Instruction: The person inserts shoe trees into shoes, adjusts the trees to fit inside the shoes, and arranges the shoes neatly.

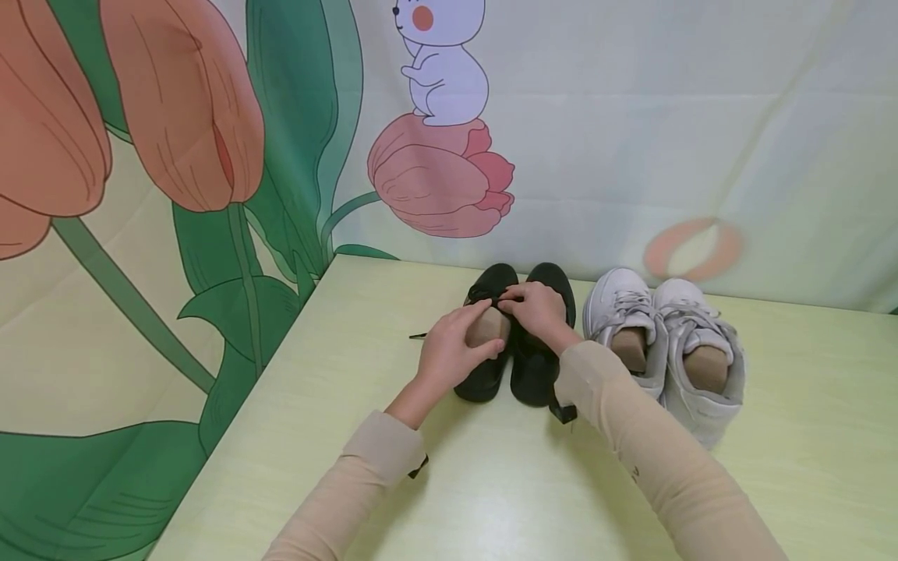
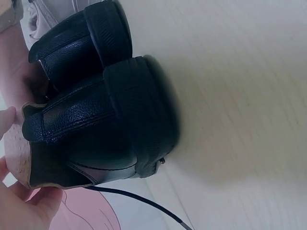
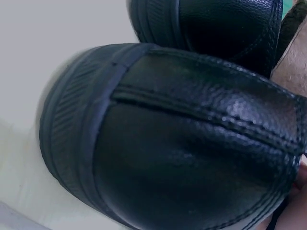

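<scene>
Two black leather shoes stand side by side, toes away from me: a left black shoe [image 1: 480, 382] and a right black shoe [image 1: 550, 282]. My left hand [image 1: 449, 347] is at the left shoe's opening, its thumb apart from the fingers, over a tan insert [image 1: 491, 330]. Reaching across the right shoe, my right hand [image 1: 536, 309] pinches at the dark laces on the left shoe's front with thumb and fingers. The fingertips of both hands nearly meet there. A black shoelace [image 2: 139, 197] trails from the left shoe's side. The heel [image 3: 72, 124] of the right shoe fills the right wrist view.
A pair of white lace-up sneakers [image 1: 691, 354] with tan inserts stands just right of the black shoes. The pale yellow-green table [image 1: 484, 483] meets a printed cloth backdrop [image 1: 596, 156] right behind the shoe toes. The table's left edge slants toward me.
</scene>
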The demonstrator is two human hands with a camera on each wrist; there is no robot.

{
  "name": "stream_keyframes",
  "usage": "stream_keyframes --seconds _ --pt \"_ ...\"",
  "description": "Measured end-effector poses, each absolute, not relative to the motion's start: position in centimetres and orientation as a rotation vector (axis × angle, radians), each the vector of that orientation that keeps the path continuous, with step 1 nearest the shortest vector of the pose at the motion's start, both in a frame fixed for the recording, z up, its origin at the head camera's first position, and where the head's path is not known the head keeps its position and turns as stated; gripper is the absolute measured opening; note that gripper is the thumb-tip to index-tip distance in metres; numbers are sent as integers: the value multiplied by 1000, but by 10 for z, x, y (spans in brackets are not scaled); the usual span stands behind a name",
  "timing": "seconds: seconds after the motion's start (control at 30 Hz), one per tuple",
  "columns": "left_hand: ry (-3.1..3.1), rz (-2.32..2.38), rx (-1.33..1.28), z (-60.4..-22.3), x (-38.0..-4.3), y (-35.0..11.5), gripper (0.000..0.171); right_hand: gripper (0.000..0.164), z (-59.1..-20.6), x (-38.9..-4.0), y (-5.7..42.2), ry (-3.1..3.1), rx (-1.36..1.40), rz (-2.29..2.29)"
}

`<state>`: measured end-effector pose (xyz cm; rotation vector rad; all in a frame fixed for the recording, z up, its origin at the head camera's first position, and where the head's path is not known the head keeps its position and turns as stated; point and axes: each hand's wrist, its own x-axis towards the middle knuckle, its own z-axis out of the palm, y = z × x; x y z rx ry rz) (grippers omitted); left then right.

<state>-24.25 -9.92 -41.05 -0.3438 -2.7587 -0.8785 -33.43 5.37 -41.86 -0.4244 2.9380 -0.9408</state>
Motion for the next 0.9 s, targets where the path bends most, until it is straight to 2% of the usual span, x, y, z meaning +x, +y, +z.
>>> stream_keyframes --seconds 0.9 --pt "-2823 -862 -271 -406 -250 -96 59 24 -420 -335 54 2938 -436 -984"
